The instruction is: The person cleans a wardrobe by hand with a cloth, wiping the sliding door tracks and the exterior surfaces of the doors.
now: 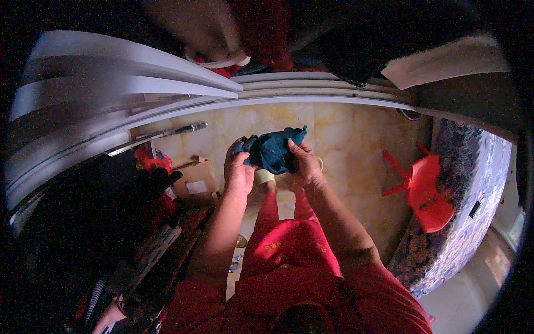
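Note:
A dark teal cloth (273, 152), crumpled and bunched, is stretched between my two hands in front of me. My left hand (240, 173) grips its darker, gathered left end, with the thumb on top. At the right end, my right hand (306, 163) pinches the fabric between thumb and fingers, and a small corner sticks up beyond them. The cloth is held above the floor, over my feet. Its folds hide what shape it has, so I cannot tell whether it is a garment.
Ahead runs the sliding-door track (325, 88) of a wardrobe, with white door panels (137, 83) at left. A cardboard box (196, 179) lies on the marbled floor (350, 167). To the right, a red plastic chair (425, 196) stands beside a patterned bed cover (471, 221).

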Demonstrator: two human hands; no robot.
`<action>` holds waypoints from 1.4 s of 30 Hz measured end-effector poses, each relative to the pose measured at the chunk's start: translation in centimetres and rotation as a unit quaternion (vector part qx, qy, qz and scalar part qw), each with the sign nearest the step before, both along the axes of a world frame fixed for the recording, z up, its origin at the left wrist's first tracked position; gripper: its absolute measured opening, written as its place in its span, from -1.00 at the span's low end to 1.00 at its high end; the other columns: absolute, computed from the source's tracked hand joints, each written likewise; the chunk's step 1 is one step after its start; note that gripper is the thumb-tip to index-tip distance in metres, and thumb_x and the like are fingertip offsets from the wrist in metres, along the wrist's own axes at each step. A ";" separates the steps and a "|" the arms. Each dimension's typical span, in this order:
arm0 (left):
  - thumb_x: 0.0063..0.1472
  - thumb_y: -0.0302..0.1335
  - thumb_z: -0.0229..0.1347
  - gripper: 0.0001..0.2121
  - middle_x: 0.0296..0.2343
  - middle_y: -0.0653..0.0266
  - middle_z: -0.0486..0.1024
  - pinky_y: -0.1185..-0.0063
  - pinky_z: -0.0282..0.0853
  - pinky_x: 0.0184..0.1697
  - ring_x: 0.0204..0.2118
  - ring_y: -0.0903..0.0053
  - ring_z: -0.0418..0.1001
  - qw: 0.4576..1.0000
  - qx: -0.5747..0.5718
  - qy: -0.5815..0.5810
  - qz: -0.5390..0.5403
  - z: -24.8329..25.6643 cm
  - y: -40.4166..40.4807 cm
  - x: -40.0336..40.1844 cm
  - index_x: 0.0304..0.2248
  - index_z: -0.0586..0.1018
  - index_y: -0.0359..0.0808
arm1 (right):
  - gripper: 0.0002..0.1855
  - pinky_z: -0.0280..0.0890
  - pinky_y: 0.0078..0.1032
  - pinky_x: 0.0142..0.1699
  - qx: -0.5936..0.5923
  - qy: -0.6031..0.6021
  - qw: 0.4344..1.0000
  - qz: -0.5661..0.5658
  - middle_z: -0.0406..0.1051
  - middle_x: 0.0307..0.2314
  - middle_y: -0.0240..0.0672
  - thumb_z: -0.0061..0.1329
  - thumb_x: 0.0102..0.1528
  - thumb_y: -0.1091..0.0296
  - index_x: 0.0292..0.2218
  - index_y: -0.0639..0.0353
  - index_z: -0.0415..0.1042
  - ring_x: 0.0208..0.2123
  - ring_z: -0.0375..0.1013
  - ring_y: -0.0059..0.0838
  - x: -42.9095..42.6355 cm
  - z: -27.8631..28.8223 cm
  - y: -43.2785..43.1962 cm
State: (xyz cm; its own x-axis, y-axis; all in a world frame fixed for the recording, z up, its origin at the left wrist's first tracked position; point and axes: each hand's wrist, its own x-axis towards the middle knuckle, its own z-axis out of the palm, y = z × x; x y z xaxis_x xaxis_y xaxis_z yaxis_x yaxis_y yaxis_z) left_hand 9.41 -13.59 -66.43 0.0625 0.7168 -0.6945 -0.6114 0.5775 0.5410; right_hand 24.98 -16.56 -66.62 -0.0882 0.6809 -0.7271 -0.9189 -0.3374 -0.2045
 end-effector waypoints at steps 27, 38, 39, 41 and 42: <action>-0.17 -0.46 0.18 -0.68 -0.36 0.08 0.35 0.41 0.32 -0.19 -0.25 0.22 0.28 0.890 0.239 0.349 -0.173 -9.7 2.9 0.7 -0.38 0.35 -0.31 | -0.57 0.17 -0.40 -0.14 0.188 -0.735 0.255 0.600 0.21 -0.20 -0.24 -0.13 -0.17 0.29 -0.18 -0.23 0.34 -0.18 0.25 -0.25 -4.1 -1.4 16.3; -0.13 -0.53 0.12 -0.74 -0.35 0.07 0.36 0.44 0.40 -0.29 -0.32 0.26 0.38 0.916 0.170 0.283 -0.229 -7.2 3.4 7.2 -0.40 0.37 -0.40 | -0.44 0.30 -0.35 -0.33 0.261 -0.679 0.225 0.648 0.39 -0.40 -0.27 -0.14 -0.15 0.21 -0.04 -0.29 0.15 -0.33 0.40 -0.30 3.4 -3.2 16.0; -0.09 -0.53 0.06 -0.76 -0.35 0.09 0.36 0.45 0.40 -0.29 -0.32 0.29 0.38 0.960 0.105 0.170 -0.195 -7.4 3.2 8.4 -0.36 0.36 -0.39 | -0.43 0.30 -0.34 -0.32 0.251 -0.680 0.234 0.648 0.39 -0.38 -0.26 -0.14 -0.15 0.20 -0.03 -0.30 0.13 -0.33 0.40 -0.30 4.6 -1.8 15.6; 0.01 -0.53 -0.04 -0.78 -0.34 0.13 0.36 0.46 0.40 -0.28 -0.31 0.34 0.38 0.995 -0.055 -0.036 -0.072 -7.8 2.9 10.7 -0.29 0.34 -0.37 | -0.41 0.30 -0.33 -0.30 0.233 -0.680 0.229 0.657 0.38 -0.33 -0.23 -0.15 -0.14 0.20 -0.02 -0.34 0.10 -0.33 0.39 -0.27 6.5 -1.2 14.9; 0.06 -0.49 -0.11 -0.78 -0.33 0.12 0.35 0.44 0.40 -0.27 -0.29 0.33 0.37 0.970 0.072 0.103 -0.208 -8.1 2.4 12.0 -0.27 0.33 -0.36 | -0.42 0.30 -0.32 -0.30 0.230 -0.684 0.227 0.654 0.38 -0.33 -0.23 -0.15 -0.14 0.20 -0.02 -0.34 0.10 -0.33 0.39 -0.26 8.0 -1.7 14.4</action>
State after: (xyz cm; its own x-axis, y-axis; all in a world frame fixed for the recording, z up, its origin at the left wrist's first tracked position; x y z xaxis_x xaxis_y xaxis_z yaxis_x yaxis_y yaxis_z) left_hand 21.41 -11.19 -74.51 0.2388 0.7492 -0.6178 -0.2118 0.6611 0.7198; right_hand 32.99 -2.15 -68.33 -0.3394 0.7538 -0.5627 0.9354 0.2076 -0.2861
